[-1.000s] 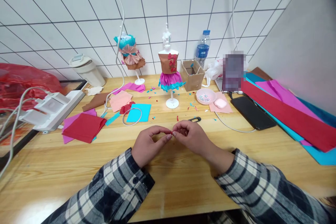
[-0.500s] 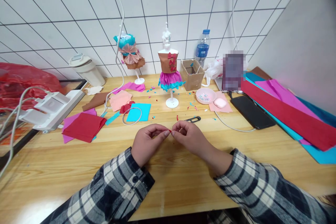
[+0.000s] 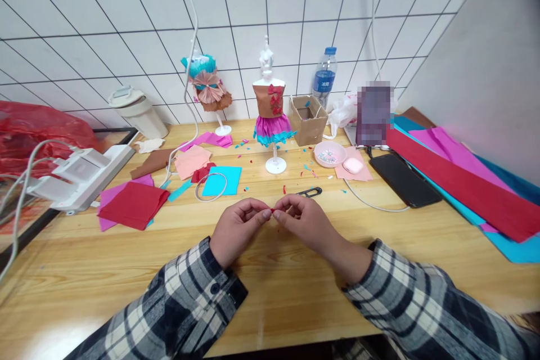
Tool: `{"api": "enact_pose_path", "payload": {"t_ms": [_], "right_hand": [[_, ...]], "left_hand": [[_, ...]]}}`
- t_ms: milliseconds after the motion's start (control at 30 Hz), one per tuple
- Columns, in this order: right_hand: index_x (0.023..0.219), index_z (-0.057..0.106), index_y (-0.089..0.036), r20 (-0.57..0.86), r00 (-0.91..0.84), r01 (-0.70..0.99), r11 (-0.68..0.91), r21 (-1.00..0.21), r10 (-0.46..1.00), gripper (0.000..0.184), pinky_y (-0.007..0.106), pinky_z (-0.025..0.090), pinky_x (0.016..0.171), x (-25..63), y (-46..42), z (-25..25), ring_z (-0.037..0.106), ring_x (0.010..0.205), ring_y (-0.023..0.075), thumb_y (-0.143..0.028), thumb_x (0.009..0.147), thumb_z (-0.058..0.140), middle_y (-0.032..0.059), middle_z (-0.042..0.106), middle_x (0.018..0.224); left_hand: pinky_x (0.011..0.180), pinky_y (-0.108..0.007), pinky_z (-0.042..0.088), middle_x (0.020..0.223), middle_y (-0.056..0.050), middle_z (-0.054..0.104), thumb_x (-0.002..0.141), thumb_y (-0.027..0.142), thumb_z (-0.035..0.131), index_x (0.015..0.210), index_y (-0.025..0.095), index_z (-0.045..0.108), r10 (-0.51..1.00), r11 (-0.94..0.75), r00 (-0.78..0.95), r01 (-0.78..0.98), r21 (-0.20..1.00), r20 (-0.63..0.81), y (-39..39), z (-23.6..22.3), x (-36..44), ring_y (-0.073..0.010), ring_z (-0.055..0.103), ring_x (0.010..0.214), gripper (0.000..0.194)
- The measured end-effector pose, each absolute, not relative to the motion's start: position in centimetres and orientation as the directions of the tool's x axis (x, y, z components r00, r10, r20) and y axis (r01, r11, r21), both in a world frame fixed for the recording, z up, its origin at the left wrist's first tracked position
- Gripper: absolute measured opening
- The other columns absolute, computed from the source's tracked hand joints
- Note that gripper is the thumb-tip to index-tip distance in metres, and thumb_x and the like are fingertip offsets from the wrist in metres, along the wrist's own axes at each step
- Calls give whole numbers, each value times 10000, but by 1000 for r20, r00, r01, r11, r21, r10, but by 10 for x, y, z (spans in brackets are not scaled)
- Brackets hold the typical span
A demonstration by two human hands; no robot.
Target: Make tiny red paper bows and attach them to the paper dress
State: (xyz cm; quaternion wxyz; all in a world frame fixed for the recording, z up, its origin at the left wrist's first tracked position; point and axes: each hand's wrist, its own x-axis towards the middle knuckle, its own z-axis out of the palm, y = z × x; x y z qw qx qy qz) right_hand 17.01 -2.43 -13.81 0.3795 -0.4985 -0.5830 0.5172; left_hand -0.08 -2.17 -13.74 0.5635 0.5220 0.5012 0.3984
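The person's left hand (image 3: 237, 230) and right hand (image 3: 307, 224) nearly meet, thumbs and forefingers pinching a tiny red piece (image 3: 272, 211) between them; it's over the wooden table (image 3: 291, 304), near the black tool (image 3: 313, 192); beyond stands a dress form (image 3: 275, 165), red bows (image 3: 275, 100) up front.

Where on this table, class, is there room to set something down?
Bare wood shows between the left sleeve and right sleeve, between the left sleeve and red paper square, and between the right sleeve and black phone. Crowded: the back, around the purple-skirted mannequin, cardboard box and pink bowl.
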Motion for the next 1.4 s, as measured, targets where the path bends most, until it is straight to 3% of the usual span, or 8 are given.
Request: {"api": "enact_pose_path", "payload": {"t_ms": [200, 467, 700, 867, 1400], "right_hand": [[741, 603, -175, -62, -219, 282, 2, -960, 974, 71, 211, 346, 494, 169, -23, -142, 445, 523, 82, -244, 746, 588, -34, 561, 621], [705, 596, -182, -40, -251, 352, 53, -935, 967, 36, 203, 322, 486, 169, -24, -139, 429, 513, 76, -211, 724, 590, -45, 547, 599], [733, 599, -178, -70, -253, 317, 14, -948, 965, 45, 209, 345, 500, 170, -22, -142, 451, 526, 80, -218, 734, 580, -31, 581, 649], [728, 588, -171, -75, -252, 314, 8, -949, 965, 55, 206, 349, 509, 171, -20, -143, 462, 533, 78, -224, 744, 579, -29, 580, 656], [743, 600, -176, -119, -222, 306, -47, -951, 968, 62, 217, 365, 522, 170, -19, -148, 489, 550, 93, -238, 752, 597, -23, 585, 639]], "left_hand": [[706, -249, 511, 814, -40, 727, 706, 391, 737, 847, 155, 673, 965, 119, 220, 104, 987, -139, -22, -136, -1, -150, 655, 746, 282], [771, -298, 501, 810, -60, 710, 761, 341, 677, 770, 167, 700, 965, -148, 258, 387, 910, 47, -20, -134, -6, -184, 639, 793, 176], [651, -249, 480, 740, -31, 661, 771, 382, 637, 764, 154, 627, 966, -26, 255, 291, 956, -51, -21, -133, -3, -147, 595, 689, 229], [595, -226, 448, 696, -6, 642, 779, 394, 623, 773, 156, 625, 969, 14, 230, 338, 941, -96, -20, -133, -1, -127, 553, 627, 239], [579, -229, 424, 703, -10, 637, 778, 424, 618, 784, 157, 619, 973, 61, 192, 322, 945, -128, -20, -139, -3, -130, 544, 623, 267]]}}
